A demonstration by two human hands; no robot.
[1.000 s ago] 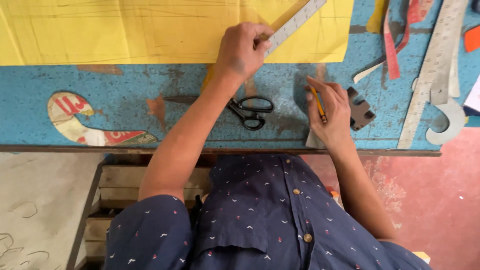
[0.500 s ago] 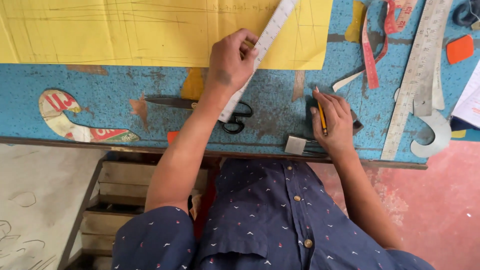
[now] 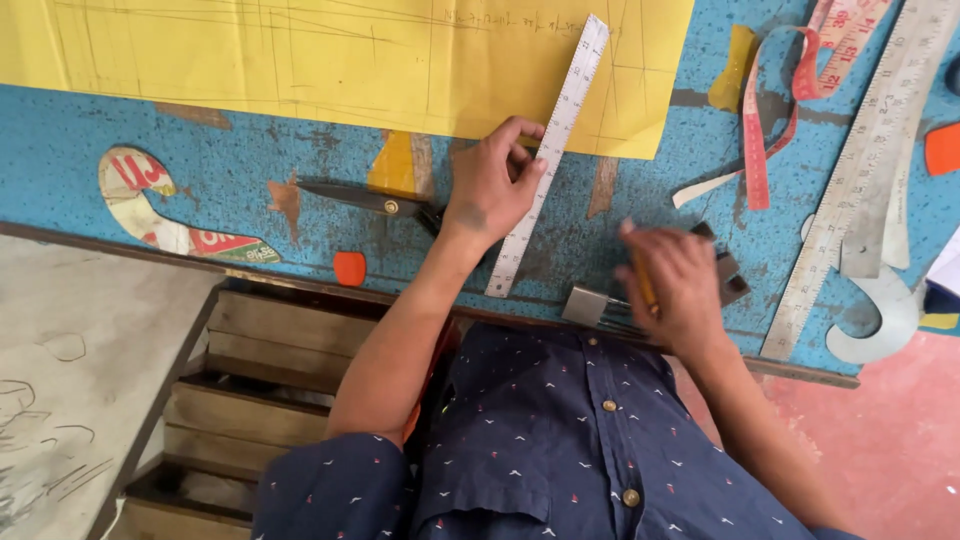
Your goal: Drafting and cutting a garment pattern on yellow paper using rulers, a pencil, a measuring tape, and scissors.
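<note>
My left hand point(image 3: 493, 183) grips a long white ruler point(image 3: 555, 140) that lies slanted from the yellow pattern paper point(image 3: 330, 60) down onto the blue table point(image 3: 120, 130). My right hand point(image 3: 678, 283), blurred, holds a yellow pencil point(image 3: 645, 290) near the table's front edge, over small grey metal blocks point(image 3: 585, 305). Black scissors point(image 3: 365, 198) lie just left of my left hand, partly hidden under it.
At the right lie a red and white measuring tape point(image 3: 760, 120), a long metal ruler point(image 3: 860, 170) and a curved pattern ruler point(image 3: 880, 320). A small orange piece point(image 3: 350, 267) sits at the front edge. Wooden steps point(image 3: 250, 400) stand below the table.
My left hand has drawn the ruler down off the yellow paper toward the table's front edge. My right hand with the pencil has shifted a little and is now blurred.
</note>
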